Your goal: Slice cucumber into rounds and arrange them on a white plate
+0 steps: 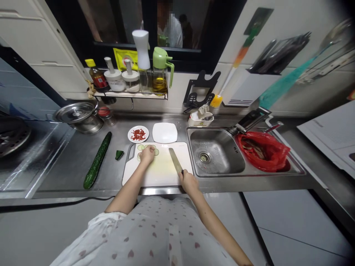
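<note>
My left hand (147, 154) is over the upper left of the white cutting board (161, 173), its fingers curled and closed on thin cucumber slices (156, 152). More pale green slices lie around the fingertips, and the hand hides part of them. In my right hand (189, 181) is the dark handle of a kitchen knife (174, 159). Its blade rests on or just above the board's right half, pointing away from me; I cannot tell which. Left of the board lie a cut cucumber end (119, 154) and a long whole cucumber (97, 161).
Behind the board stand a small plate of chopped red pieces (138, 134) and a white square plate (164, 132). To the right is a sink (219, 151) with a red plastic bag (264, 151). A steel pot (80, 116) and a seasoning shelf (130, 95) are at the back.
</note>
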{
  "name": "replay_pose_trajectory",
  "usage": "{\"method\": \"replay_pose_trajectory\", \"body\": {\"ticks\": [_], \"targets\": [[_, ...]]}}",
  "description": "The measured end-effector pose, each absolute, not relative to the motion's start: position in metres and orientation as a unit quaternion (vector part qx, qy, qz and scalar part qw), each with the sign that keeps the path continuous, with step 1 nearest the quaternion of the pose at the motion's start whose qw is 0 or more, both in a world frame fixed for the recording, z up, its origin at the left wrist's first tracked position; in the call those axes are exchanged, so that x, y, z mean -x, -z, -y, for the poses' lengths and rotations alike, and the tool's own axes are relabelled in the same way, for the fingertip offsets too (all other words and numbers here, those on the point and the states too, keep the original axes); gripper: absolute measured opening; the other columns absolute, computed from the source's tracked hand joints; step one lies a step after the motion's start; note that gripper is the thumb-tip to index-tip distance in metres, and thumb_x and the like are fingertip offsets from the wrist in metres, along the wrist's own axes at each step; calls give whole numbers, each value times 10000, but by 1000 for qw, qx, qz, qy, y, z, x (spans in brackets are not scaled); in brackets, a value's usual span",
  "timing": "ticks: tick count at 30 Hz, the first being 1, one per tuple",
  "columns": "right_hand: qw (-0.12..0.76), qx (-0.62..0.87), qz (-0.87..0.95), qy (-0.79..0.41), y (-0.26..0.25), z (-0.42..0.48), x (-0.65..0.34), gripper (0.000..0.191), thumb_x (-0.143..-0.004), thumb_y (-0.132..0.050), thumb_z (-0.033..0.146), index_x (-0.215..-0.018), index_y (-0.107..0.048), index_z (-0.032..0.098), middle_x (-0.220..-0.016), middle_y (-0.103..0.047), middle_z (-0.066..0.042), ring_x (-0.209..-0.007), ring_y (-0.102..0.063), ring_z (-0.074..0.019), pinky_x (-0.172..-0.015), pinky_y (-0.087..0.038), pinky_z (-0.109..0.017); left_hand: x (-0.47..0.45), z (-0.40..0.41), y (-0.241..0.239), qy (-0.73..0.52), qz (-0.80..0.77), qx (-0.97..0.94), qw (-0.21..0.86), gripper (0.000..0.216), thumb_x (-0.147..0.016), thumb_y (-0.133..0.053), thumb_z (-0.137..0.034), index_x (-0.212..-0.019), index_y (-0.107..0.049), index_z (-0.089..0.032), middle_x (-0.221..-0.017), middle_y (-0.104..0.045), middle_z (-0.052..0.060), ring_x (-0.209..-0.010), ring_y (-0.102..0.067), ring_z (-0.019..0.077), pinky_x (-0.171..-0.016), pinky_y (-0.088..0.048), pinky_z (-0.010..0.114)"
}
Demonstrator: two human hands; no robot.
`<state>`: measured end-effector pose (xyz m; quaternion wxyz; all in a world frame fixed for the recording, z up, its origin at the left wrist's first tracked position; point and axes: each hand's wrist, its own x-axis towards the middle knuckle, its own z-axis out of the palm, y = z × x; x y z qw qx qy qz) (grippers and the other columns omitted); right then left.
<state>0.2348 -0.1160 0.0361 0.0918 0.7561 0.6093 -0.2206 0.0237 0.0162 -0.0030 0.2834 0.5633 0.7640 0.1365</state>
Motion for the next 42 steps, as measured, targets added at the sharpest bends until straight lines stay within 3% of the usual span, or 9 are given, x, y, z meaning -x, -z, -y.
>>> {"method": "replay_pose_trajectory", "body": {"ticks": [5, 10, 17, 42], "targets": [[100, -746, -621, 219, -39, 114, -237, 365, -995, -308, 400, -1121, -547, 155, -1010, -693, -158, -986, -656, -244, -782, -428, -318, -15, 2, 5, -116, -752, -550, 344, 163, -764, -599, -276, -924, -631, -278, -922, -724, -30, -941, -639, 187, -890, -363, 346], [109, -727, -643, 214, -47, 116, -238, 376, -1001, -299, 419, -1123, -548, 166, -1001, -695, -149, -982, -653, -236, -775, -411, -301, -14, 11, 2, -72, -748, -582, 312, 190, -784, -556, -260, -953, -639, -285, -949, -731, -7, -979, -618, 209, -951, -317, 400], [113, -683, -693, 203, -56, 133, -236, 363, -1003, -298, 422, -1104, -558, 189, -951, -706, -116, -923, -666, -230, -726, -391, -276, -11, 10, 3, -61, -750, -620, 222, 176, -811, -563, -311, -964, -643, -275, -1047, -700, 40, -1092, -537, 269, -911, -303, 418], [161, -633, -727, 210, -62, 138, -223, 301, -990, -334, 315, -1113, -549, 145, -973, -707, -156, -960, -673, -260, -764, -433, -316, -9, -4, 8, -43, -762, -601, 238, 90, -792, -609, -317, -871, -630, -280, -999, -707, 34, -1116, -514, 289, -924, -279, 442]]}}
